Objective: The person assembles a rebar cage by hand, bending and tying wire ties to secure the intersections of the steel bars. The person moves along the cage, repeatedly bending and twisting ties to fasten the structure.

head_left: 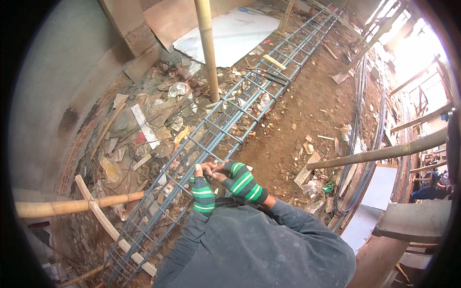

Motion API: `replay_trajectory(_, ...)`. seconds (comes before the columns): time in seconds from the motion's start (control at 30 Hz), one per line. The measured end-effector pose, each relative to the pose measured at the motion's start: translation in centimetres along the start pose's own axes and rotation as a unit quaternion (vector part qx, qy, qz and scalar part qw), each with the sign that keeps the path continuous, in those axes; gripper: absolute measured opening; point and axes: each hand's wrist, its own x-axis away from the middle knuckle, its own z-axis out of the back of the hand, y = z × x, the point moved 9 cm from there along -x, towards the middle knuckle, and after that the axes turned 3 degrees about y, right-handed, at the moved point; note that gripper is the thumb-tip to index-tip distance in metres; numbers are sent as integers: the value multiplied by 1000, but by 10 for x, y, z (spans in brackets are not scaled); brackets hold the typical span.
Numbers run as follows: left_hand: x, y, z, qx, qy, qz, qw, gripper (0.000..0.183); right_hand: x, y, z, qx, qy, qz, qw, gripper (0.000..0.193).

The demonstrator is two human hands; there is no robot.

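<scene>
In front of me lies a long rebar cage [210,139] of lengthwise steel bars tied with square stirrups. My left hand [203,189] and my right hand [240,180], both in green and black striped fingerless gloves, meet above its near side edge. The fingertips of both are pinched together close to each other. Whatever they hold, if anything, is too small to make out. Farther along the cage rests a long-handled tool [268,74], perhaps a cutter, with a short wood strip [274,62] beyond it.
A bamboo post [207,48] stands left of the cage; another pole [379,154] juts in from the right. Wood battens [109,223] prop the cage's near end. Rubble and scraps litter the left ground. Bundled steel rods [357,120] lie right. People [434,188] appear far right.
</scene>
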Motion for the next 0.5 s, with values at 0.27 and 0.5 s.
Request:
replay_trajectory(0.27, -41, -73, 9, -189, -77, 107, 973, 40, 22, 30, 47, 18, 146, -52, 988, 21)
replay_trajectory(0.5, -98, -102, 35, -242, -9, 1, 970, 29, 42, 47, 72, 24, 224, -128, 966, 21)
